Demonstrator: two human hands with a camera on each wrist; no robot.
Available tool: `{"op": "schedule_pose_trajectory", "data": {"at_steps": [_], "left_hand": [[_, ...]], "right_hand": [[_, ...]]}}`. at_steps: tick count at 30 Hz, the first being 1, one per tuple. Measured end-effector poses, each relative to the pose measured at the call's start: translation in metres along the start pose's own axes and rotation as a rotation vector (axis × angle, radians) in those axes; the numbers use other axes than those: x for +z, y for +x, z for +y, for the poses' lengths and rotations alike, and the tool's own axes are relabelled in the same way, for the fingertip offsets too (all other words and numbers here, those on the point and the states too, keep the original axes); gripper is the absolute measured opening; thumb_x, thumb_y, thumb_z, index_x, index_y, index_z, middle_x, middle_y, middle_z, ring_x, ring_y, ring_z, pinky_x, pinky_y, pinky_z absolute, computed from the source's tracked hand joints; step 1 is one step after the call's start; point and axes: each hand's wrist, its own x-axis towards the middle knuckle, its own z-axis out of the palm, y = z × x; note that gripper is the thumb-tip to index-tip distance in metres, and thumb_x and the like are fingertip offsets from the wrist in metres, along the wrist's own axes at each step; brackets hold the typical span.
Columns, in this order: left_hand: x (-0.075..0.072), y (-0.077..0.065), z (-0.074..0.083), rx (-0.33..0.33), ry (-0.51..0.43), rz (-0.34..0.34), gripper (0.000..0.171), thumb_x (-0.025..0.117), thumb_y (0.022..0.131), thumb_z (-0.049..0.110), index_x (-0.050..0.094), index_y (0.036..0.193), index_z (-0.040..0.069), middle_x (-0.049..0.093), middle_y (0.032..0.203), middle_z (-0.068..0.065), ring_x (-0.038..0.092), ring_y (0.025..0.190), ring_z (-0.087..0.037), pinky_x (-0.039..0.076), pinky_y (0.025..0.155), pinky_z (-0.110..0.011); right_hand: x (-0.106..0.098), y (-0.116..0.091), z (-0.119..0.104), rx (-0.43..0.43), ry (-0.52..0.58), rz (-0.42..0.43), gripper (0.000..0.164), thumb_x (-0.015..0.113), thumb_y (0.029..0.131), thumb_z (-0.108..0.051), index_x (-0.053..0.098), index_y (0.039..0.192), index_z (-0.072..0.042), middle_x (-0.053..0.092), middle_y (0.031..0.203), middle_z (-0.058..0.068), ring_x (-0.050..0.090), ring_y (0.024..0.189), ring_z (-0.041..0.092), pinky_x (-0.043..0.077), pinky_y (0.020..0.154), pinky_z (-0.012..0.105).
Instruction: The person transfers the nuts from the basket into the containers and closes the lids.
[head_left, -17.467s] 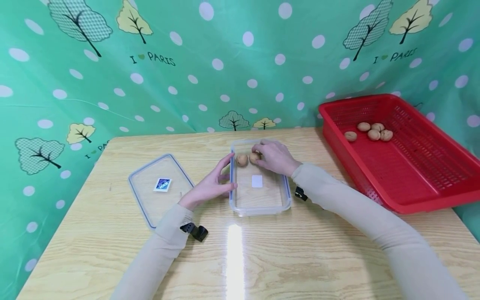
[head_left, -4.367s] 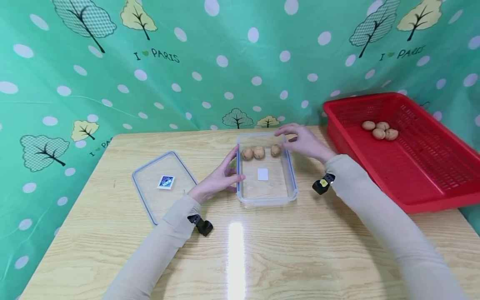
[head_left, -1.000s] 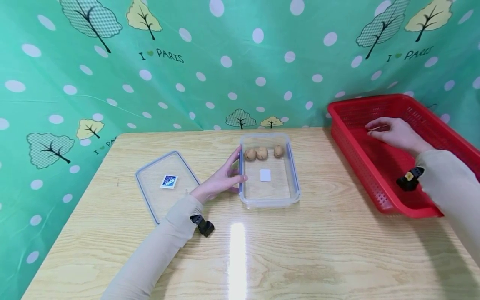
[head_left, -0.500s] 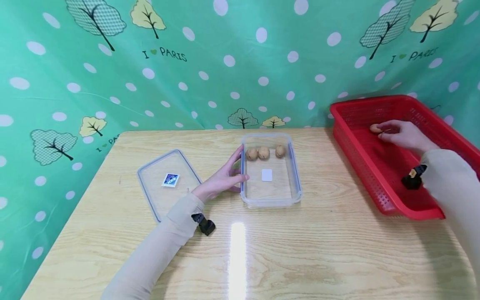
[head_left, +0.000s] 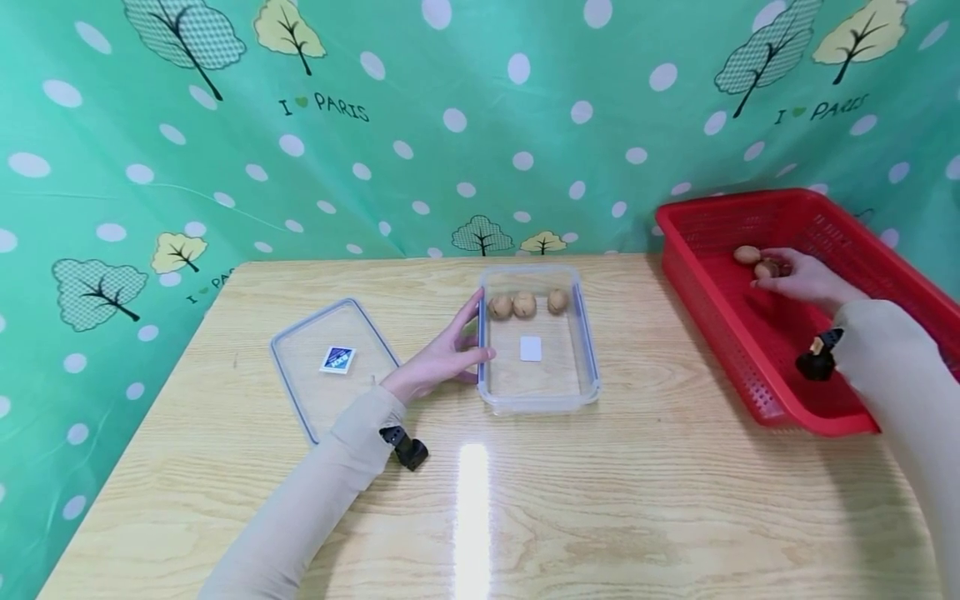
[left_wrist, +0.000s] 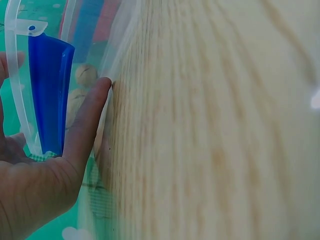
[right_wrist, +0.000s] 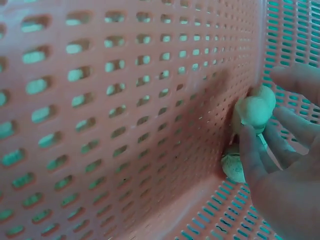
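Note:
My left hand [head_left: 442,357] holds the left side of a clear plastic food container [head_left: 551,392], its thumb over the rim; in the left wrist view a straight finger [left_wrist: 92,112] lies along the outer wall beside a blue latch [left_wrist: 50,95]. Three walnuts [head_left: 525,305] sit in a row at the container's far end. In the red basket [head_left: 772,342], my right hand [head_left: 810,279] reaches among several walnuts [head_left: 746,255]. The right wrist view has its fingers spread around a walnut [right_wrist: 255,111], one fingertip right at it, above a cracked walnut [right_wrist: 233,165].
A clear lid [head_left: 311,400] with a blue edge and a printed label [head_left: 337,360] lies left of the container, partly under the left arm. The wooden table [head_left: 600,492] ends at a green patterned cloth [head_left: 420,167] behind. The basket's perforated wall [right_wrist: 115,90] rises beside the right hand.
Since the oldest frame a third walnut has been added to the container, and the right hand has gone back into the basket. Lately its fingers have shifted among the walnuts; the left hand stays at the container.

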Motion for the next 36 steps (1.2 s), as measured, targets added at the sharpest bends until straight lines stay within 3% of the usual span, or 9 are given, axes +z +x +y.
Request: {"op": "schedule_pose_trajectory", "data": {"at_steps": [4, 11, 17, 25, 29, 36], "left_hand": [[-0.001, -0.001, 0.0, 0.003, 0.005, -0.002, 0.094, 0.057, 0.092, 0.0, 0.002, 0.154, 0.043, -0.007, 0.161, 0.001, 0.031, 0.133, -0.042, 0.054, 0.081, -0.052], [0.0, -0.001, 0.0, 0.003, 0.021, 0.002, 0.093, 0.058, 0.092, 0.001, 0.002, 0.154, 0.043, -0.007, 0.161, 0.001, 0.031, 0.134, -0.041, 0.055, 0.079, -0.05], [0.0, -0.001, -0.001, -0.015, 0.02, 0.019, 0.094, 0.059, 0.092, 0.003, 0.004, 0.152, 0.048, -0.005, 0.161, 0.005, 0.03, 0.135, -0.037, 0.055, 0.079, -0.049], [-0.001, 0.0, -0.002, -0.009, 0.03, 0.017, 0.093, 0.059, 0.092, 0.004, 0.004, 0.152, 0.048, -0.005, 0.161, 0.003, 0.03, 0.135, -0.038, 0.055, 0.079, -0.049], [0.0, -0.001, -0.002, -0.015, 0.032, 0.018, 0.093, 0.059, 0.092, 0.003, 0.003, 0.152, 0.048, -0.006, 0.161, 0.001, 0.031, 0.134, -0.038, 0.055, 0.079, -0.05], [0.001, -0.001, 0.0, -0.016, 0.02, 0.004, 0.093, 0.058, 0.093, 0.003, 0.002, 0.153, 0.047, -0.008, 0.161, 0.0, 0.032, 0.133, -0.04, 0.054, 0.081, -0.051]], "right_hand": [[0.002, -0.001, 0.0, -0.013, -0.034, -0.009, 0.072, 0.062, 0.095, -0.023, 0.022, 0.145, 0.008, 0.031, 0.133, 0.033, 0.03, 0.116, 0.047, 0.039, 0.091, 0.059], [0.007, 0.003, -0.002, -0.052, -0.086, -0.023, 0.062, 0.063, 0.094, -0.024, 0.038, 0.137, 0.013, 0.039, 0.127, 0.033, 0.033, 0.114, 0.046, 0.039, 0.089, 0.056], [0.006, 0.002, -0.005, -0.056, -0.086, 0.02, 0.064, 0.067, 0.092, -0.024, 0.038, 0.139, 0.009, 0.041, 0.127, 0.033, 0.037, 0.112, 0.045, 0.042, 0.087, 0.056], [-0.003, -0.004, -0.019, -0.052, -0.046, 0.059, 0.068, 0.068, 0.091, -0.031, 0.04, 0.144, -0.001, 0.046, 0.13, 0.026, 0.046, 0.107, 0.031, 0.052, 0.073, 0.031], [-0.007, -0.008, -0.029, -0.061, -0.041, 0.098, 0.066, 0.067, 0.091, -0.034, 0.041, 0.142, 0.0, 0.047, 0.128, 0.024, 0.048, 0.099, 0.021, 0.053, 0.07, 0.029], [-0.007, -0.017, -0.048, -0.059, -0.013, 0.104, 0.07, 0.067, 0.09, -0.039, 0.039, 0.145, -0.006, 0.043, 0.133, 0.023, 0.045, 0.103, 0.028, 0.052, 0.066, 0.027]]}}
